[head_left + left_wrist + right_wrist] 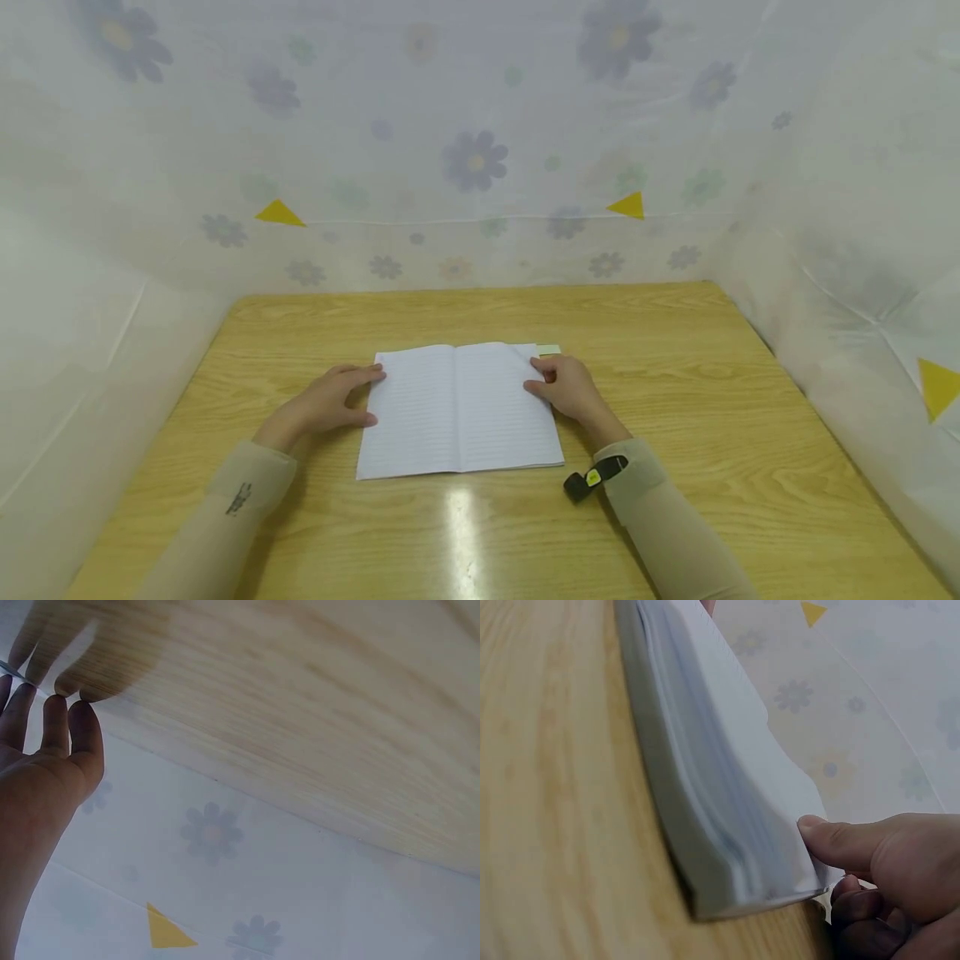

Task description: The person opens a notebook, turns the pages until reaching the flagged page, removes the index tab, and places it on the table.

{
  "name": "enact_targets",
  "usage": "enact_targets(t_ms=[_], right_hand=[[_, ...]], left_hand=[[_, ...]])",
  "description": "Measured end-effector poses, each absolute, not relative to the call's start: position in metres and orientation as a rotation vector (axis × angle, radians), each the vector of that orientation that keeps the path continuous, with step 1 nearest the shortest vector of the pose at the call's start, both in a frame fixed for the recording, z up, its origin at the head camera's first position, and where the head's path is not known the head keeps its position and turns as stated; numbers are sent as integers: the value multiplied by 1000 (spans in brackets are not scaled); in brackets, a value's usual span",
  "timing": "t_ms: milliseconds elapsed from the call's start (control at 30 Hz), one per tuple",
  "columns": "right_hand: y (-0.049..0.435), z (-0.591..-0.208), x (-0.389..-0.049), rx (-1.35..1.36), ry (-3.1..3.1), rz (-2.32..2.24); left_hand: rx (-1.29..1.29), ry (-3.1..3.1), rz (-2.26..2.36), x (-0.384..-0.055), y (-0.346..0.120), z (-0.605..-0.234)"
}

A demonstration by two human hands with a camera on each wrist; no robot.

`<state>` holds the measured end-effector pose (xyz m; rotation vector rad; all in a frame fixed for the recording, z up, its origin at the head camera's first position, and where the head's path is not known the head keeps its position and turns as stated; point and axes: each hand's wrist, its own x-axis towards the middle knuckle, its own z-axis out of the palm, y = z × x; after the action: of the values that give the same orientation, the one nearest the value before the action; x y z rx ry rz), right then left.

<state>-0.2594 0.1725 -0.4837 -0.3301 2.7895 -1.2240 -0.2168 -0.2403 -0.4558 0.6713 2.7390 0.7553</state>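
Observation:
An open notebook [416,417] with lined white pages lies on the table, its fold running down the middle. My left hand [333,400] rests at its left edge, fingertips on the upper page margin and thumb at the side lower down. In the left wrist view, the left fingers [86,735] are extended with their tips on the surface. My right hand [572,387] pinches the right page edge near the upper corner. In the right wrist view, the thumb [829,838] lies on top of the page [727,697], with curled fingers below; the stacked sheets bend there.
A small pale green and yellow piece [549,350] sticks out behind the notebook's upper right corner. The wood-grain table [450,550] is surrounded by flowered white sheeting [480,92] with yellow triangles. A black strap [596,478] is on the right wrist.

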Motion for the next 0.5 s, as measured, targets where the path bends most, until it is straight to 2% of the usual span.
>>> enact_targets(t_ms=[500], right_hand=[[171,-473,-256,-191,2671,-1370]], left_hand=[[659,2736,748,-218,-241,-456]])
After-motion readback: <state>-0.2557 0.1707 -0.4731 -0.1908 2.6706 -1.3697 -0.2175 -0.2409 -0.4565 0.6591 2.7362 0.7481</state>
